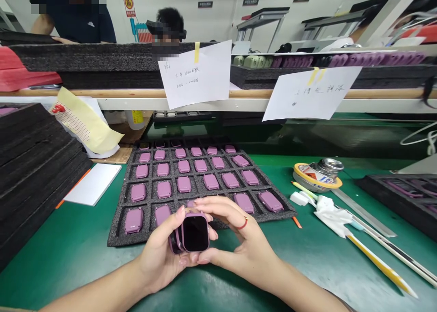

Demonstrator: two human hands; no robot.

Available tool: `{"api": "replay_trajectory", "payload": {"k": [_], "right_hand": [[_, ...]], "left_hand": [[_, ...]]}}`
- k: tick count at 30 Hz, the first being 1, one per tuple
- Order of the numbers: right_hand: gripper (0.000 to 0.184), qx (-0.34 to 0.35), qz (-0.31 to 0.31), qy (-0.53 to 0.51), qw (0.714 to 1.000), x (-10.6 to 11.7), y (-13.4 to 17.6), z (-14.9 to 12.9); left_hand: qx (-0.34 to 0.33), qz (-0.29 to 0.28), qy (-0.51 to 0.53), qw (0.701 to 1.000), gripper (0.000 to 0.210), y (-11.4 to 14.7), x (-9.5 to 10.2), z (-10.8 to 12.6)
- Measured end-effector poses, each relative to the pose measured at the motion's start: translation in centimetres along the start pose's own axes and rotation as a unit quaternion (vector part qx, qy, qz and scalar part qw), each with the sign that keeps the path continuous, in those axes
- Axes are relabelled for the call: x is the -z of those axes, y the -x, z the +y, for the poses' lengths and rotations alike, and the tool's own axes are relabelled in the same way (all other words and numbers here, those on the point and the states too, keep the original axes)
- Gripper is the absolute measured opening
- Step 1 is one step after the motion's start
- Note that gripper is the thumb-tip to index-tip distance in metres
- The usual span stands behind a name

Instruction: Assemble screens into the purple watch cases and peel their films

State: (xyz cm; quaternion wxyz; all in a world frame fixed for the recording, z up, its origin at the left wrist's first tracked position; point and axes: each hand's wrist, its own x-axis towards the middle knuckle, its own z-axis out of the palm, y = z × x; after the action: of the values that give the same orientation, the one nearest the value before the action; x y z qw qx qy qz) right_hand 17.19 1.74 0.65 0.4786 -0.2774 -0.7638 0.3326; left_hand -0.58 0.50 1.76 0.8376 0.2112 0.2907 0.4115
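Purple smartwatch cases without straps fill much of a black foam tray (118, 230) on the bench. Just in front of the tray's near edge, my left hand (164, 253) is closed around a smartwatch (195, 232) with its dark screen towards me. A second smartwatch (175, 242) shows partly behind it, in the same hand. My right hand (239, 241) curves around the front watch from the right, fingers at its top edge and thumb at its lower corner. A red ring sits on one finger. The hands hide part of the tray's front row.
Stacked black foam trays (37, 166) stand at the left, beside a white pad (94, 184). On the right lie a yellow-rimmed bowl (317, 177), a steel ruler (365, 214) and a white cloth (332, 216). A shelf (246, 103) with hanging papers crosses behind; people are beyond.
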Motion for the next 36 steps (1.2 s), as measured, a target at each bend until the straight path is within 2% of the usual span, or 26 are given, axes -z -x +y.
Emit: {"api": "replay_trajectory", "payload": {"k": [3, 4, 6, 8, 10, 11, 13, 16, 21, 25, 29, 33, 36], "right_hand": [[0.076, -0.006, 0.000, -0.024, 1.000, 0.1, 0.1, -0.3], [0.076, -0.005, 0.015, -0.040, 0.999, 0.2, 0.1, -0.4], [0.057, 0.005, 0.086, -0.055, 0.995, 0.3, 0.1, -0.5], [0.034, 0.030, 0.177, -0.020, 0.984, 0.5, 0.1, -0.5], [0.028, 0.072, 0.216, 0.046, 0.973, 0.7, 0.0, -0.5], [0.029, 0.100, 0.205, 0.075, 0.971, 0.8, 0.1, -0.5], [0.037, 0.151, 0.147, 0.113, 0.971, 0.9, 0.2, -0.6], [0.045, 0.204, 0.058, 0.122, 0.970, 1.0, 0.6, -0.8], [0.046, 0.207, -0.035, 0.146, 0.967, 1.3, 0.9, -1.2], [0.047, 0.223, -0.039, 0.178, 0.958, 1.3, 0.6, -1.1], [0.039, 0.233, -0.004, 0.216, 0.948, 0.6, 0.2, -0.6], [0.063, 0.115, 0.001, 0.182, 0.977, -0.3, 0.2, -0.5], [0.057, 0.064, 0.001, 0.123, 0.990, -0.5, 0.2, -0.7]], "left_hand": [[0.008, -0.022, 0.005, 1.000, 0.041, 0.0, 0.1, 0.0], [0.009, -0.031, 0.008, 0.999, 0.040, 0.0, 0.1, 0.0], [0.008, -0.044, 0.011, 0.999, 0.039, 0.1, 0.1, -0.1], [0.005, -0.048, 0.009, 0.999, 0.039, 0.1, 0.2, -0.2], [0.006, -0.047, 0.007, 0.999, 0.041, 0.1, 0.2, -0.3], [0.004, -0.045, 0.006, 0.999, 0.041, 0.1, 0.2, -0.3], [0.005, -0.040, 0.009, 0.999, 0.041, 0.0, 0.2, -0.3], [0.013, -0.022, 0.020, 0.999, 0.039, 0.0, 0.2, -0.3], [0.023, 0.008, 0.030, 0.999, 0.040, 0.0, 0.4, -0.3], [0.023, 0.021, 0.029, 0.999, 0.041, 0.0, 0.5, -0.5], [0.000, 0.037, -0.007, 0.999, 0.043, 0.0, 0.2, -0.7], [-0.042, 0.019, -0.104, 0.994, 0.045, -0.1, 0.0, -0.9], [-0.043, 0.025, -0.100, 0.994, 0.047, -0.2, 0.1, -1.0]]}}
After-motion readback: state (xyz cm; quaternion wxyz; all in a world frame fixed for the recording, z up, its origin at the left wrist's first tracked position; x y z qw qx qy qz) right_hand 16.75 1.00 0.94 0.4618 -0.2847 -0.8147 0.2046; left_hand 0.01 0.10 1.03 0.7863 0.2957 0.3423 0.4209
